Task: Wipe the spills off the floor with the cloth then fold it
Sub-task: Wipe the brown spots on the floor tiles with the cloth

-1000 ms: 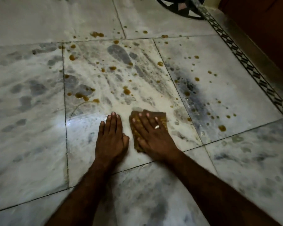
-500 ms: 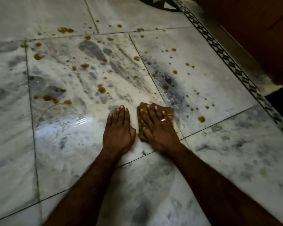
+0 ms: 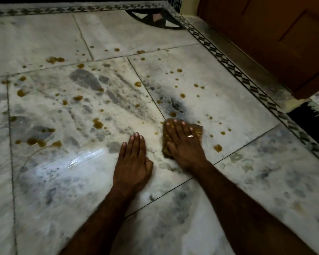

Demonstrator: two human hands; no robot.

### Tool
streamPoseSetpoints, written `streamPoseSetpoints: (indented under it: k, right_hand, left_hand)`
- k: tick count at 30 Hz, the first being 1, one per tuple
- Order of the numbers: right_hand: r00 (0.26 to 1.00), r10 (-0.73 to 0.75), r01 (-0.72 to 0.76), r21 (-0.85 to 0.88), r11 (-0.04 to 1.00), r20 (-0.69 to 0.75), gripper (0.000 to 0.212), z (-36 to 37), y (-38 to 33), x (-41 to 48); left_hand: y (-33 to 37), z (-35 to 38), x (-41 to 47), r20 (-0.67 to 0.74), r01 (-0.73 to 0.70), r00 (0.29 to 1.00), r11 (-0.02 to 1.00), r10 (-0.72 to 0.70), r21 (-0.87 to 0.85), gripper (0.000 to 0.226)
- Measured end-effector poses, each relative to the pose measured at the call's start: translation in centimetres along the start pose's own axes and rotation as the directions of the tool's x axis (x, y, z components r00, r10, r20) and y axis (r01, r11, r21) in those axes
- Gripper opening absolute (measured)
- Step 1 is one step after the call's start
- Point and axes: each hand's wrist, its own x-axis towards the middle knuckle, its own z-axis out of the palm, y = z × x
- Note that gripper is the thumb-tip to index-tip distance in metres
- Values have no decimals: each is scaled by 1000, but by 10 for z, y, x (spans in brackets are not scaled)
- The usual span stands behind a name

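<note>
The left hand (image 3: 132, 162) lies flat on the floor (image 3: 63, 181). Its fingers are straight and close together, and it holds nothing. Just beside it, the right hand (image 3: 182, 144) presses flat on the cloth (image 3: 198, 130), with its fingers straight and spread. The cloth lies under the palm and fingers, and its edges show on both sides. Brown spills (image 3: 217, 148) dot the floor near the cloth and farther off.

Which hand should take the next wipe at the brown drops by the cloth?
Right. The right hand lies flat on the cloth, and a brown drop sits just right of it. The left hand rests bare on the floor, holding nothing, likely only bracing.
</note>
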Motion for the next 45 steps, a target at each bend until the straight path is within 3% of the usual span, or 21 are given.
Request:
streamPoseSetpoints:
  k: [3, 7, 10, 13, 16, 20, 23, 25, 29, 33, 39, 43, 45]
  right_hand:
    - [988, -148, 146, -48, 988, -40, 67, 7, -24, -5]
    - [941, -339, 338, -68, 939, -8, 66, 10, 0, -71]
    - [972, -227, 223, -62, 973, -55, 64, 9, 42, -84]
    - [998, -63, 63, -18, 998, -13, 65, -2, 55, -47]
    - [997, -66, 66, 9, 998, 26, 69, -7, 32, 2]
    - [947, -300, 307, -52, 950, 111, 69, 0, 11, 15]
    - [817, -528, 555, -68, 829, 230, 70, -12, 27, 1]
    - [761, -598, 629, -64, 774, 250, 70, -16, 38, -5]
    - [786, -591, 605, -30, 796, 180, 71, -10, 39, -12]
    - [861, -499, 502, -2, 865, 95, 73, -8, 27, -13]
    - [897, -440, 441, -22, 897, 31, 69, -3, 26, -36]
    - [916, -402, 402, -35, 915, 9, 68, 1, 56, -87]
    - [943, -333, 332, -37, 942, -14, 67, 3, 79, -102]
  left_hand:
    - [-2, 0, -1, -12, -8, 1000, 1000, 8, 8, 71]
    - [-3, 1, -2, -11, -11, 1000, 1000, 11, 3, 72]
    - [-2, 2, -1, -6, -23, 1000, 1000, 24, 11, 72]
    - [-3, 1, -2, 0, -17, 1000, 1000, 17, 5, 73]
    - [-2, -2, -1, 5, -28, 1000, 1000, 28, -8, 72]
    - [-1, -4, -1, 14, 8, 1000, 1000, -8, -26, 72]
    - [0, -7, -1, 38, 28, 999, 999, -27, -24, 69]
    - [1, -8, -1, 54, 36, 998, 999, -35, -10, 67]
    - [6, -10, 0, 75, 64, 995, 998, -66, 29, 65]
    - [7, -11, 2, 95, 100, 990, 993, -105, 56, 66]
    - [24, 0, 6, 45, 172, 984, 985, -173, 33, 67]
    - [26, 0, 7, 47, 166, 985, 985, -168, 34, 67]
    - [43, 4, 13, 42, 89, 995, 996, -89, 7, 66]
